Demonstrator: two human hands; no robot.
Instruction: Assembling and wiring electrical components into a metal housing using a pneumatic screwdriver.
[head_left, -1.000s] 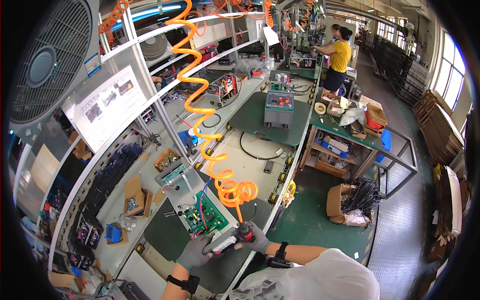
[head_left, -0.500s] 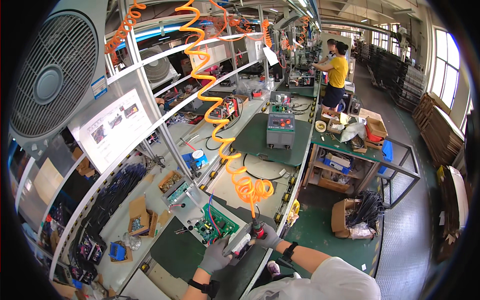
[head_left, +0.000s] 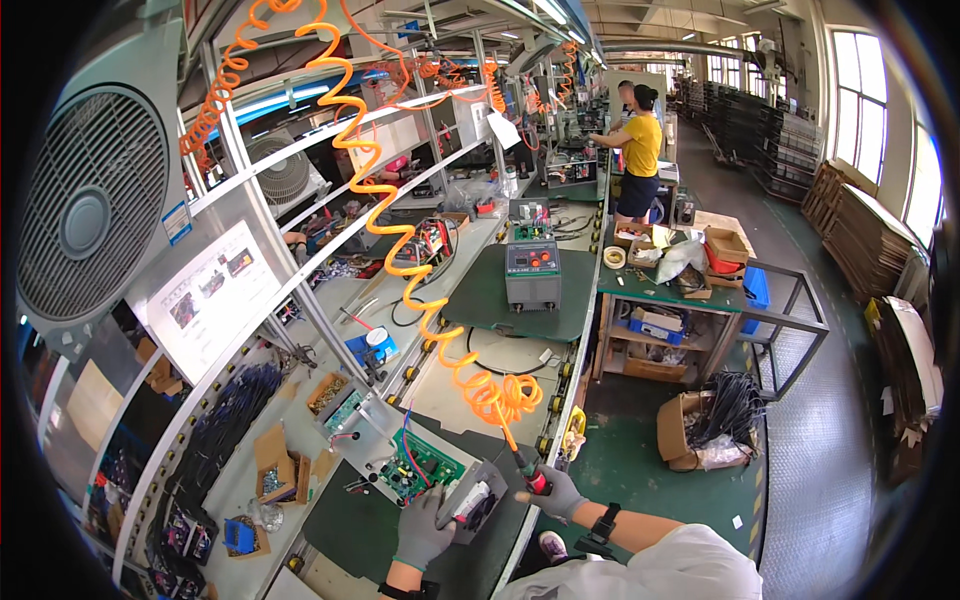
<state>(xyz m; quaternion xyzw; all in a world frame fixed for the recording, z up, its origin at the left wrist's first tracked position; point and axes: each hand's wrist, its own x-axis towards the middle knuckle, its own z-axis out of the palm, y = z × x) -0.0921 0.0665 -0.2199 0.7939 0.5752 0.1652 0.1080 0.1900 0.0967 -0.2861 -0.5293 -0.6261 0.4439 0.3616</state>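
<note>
A partly built electrical unit with a green circuit board [head_left: 428, 464] and a grey metal end panel [head_left: 484, 482] sits on the line in front of me. My left hand [head_left: 425, 528], in a grey glove, is closed on the near left edge of that panel, thumb apart from the fingers. Just right of the panel, my gloved right hand [head_left: 562, 494] is wrapped round a red-and-black air screwdriver [head_left: 537, 480]. An orange coiled hose [head_left: 500, 398] leads up from the tool. Its tip is hard to make out and appears clear of the panel.
Farther up the line stands a finished-looking grey unit [head_left: 533, 274] on a green board. Cardboard boxes of small parts [head_left: 282, 470] lie left. A green side table [head_left: 650, 284] and a box of black cables [head_left: 690, 430] stand right. A person in yellow [head_left: 640, 145] works beyond.
My right hand has drawn the screwdriver away from the panel, a little to the right. My left hand has stayed at the panel's edge. The whole view has shifted slightly.
</note>
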